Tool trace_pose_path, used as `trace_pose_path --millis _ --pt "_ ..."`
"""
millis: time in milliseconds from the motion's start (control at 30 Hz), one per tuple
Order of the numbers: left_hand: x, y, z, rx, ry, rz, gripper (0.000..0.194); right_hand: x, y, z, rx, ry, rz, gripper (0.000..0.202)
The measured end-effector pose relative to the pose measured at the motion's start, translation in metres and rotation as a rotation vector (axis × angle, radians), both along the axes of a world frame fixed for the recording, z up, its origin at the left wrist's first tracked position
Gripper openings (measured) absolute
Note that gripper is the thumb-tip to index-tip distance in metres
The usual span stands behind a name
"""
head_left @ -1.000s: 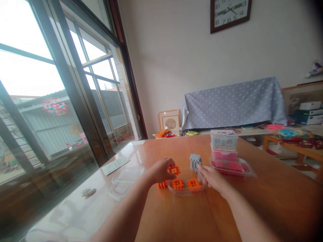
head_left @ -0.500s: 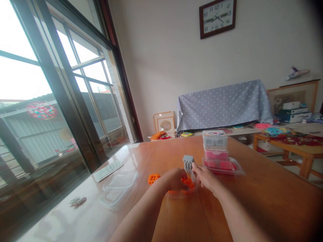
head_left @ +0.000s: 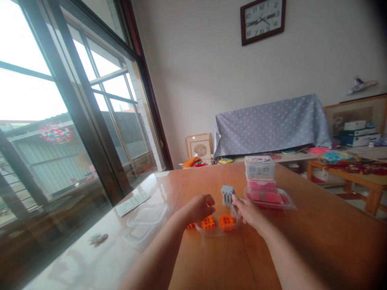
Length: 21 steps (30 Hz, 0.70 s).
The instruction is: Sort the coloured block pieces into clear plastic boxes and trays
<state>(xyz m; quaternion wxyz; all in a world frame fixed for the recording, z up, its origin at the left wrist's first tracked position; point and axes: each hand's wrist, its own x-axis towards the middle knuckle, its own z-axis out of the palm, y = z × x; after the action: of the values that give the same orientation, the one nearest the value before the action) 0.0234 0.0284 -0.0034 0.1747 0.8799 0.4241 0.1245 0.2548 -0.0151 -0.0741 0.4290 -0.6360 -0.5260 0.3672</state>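
A clear plastic container (head_left: 211,233) stands on the wooden table with orange lattice pieces (head_left: 226,222) inside it. My left hand (head_left: 201,207) is above the container's left side, its fingers curled and apart, with nothing visible between them. More orange (head_left: 190,226) shows just left of the container, partly behind my left wrist. Beyond the container is a grey studded block stack (head_left: 227,194). The fingers of my right hand (head_left: 243,207) are at the right side of that stack and near the container's rim; whether they grip either is unclear.
Stacked clear and pink boxes (head_left: 260,173) stand at the back right, beside a tub of pink pieces (head_left: 267,199). Two clear lids (head_left: 146,223), a printed sheet (head_left: 133,204) and a small clear item (head_left: 98,238) lie on the left.
My left hand has risen out of the container and moved left. The orange pieces inside now show more fully. My right hand stays beside the grey stack.
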Motion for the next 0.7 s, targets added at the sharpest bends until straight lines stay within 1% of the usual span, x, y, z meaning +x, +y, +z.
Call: trace_pose_path --millis 100,200,300,367,433,533,600,700 --pt "-0.028 0.006 0.013 0.042 -0.087 -0.003 0.022 0.001 0.001 -0.003 -0.004 -0.004 -0.003 0.067" --pt "-0.06 0.013 0.025 0.056 -0.106 0.069 0.022 0.001 0.002 -0.006 -0.005 -0.005 0.003 0.065" --pt "-0.087 0.016 0.032 0.028 -0.056 0.13 0.032 0.001 0.002 -0.008 -0.001 0.008 -0.012 0.063" --pt "-0.098 0.015 0.031 0.004 0.001 0.142 0.041 0.001 0.002 -0.008 -0.003 0.014 -0.019 0.061" --pt "-0.103 0.012 0.027 -0.012 0.063 0.143 0.05 0.001 0.001 -0.008 0.0 0.01 -0.016 0.06" --pt "-0.101 0.006 0.02 -0.012 0.137 0.134 0.06 0.001 0.001 -0.009 0.007 -0.006 -0.012 0.059" --pt "-0.097 0.003 0.017 -0.004 0.165 0.125 0.063 0.0 0.001 -0.01 0.016 -0.017 -0.009 0.06" --pt "-0.092 0.003 0.013 0.002 0.191 0.093 0.063 0.0 0.003 -0.01 0.017 -0.028 -0.006 0.06"
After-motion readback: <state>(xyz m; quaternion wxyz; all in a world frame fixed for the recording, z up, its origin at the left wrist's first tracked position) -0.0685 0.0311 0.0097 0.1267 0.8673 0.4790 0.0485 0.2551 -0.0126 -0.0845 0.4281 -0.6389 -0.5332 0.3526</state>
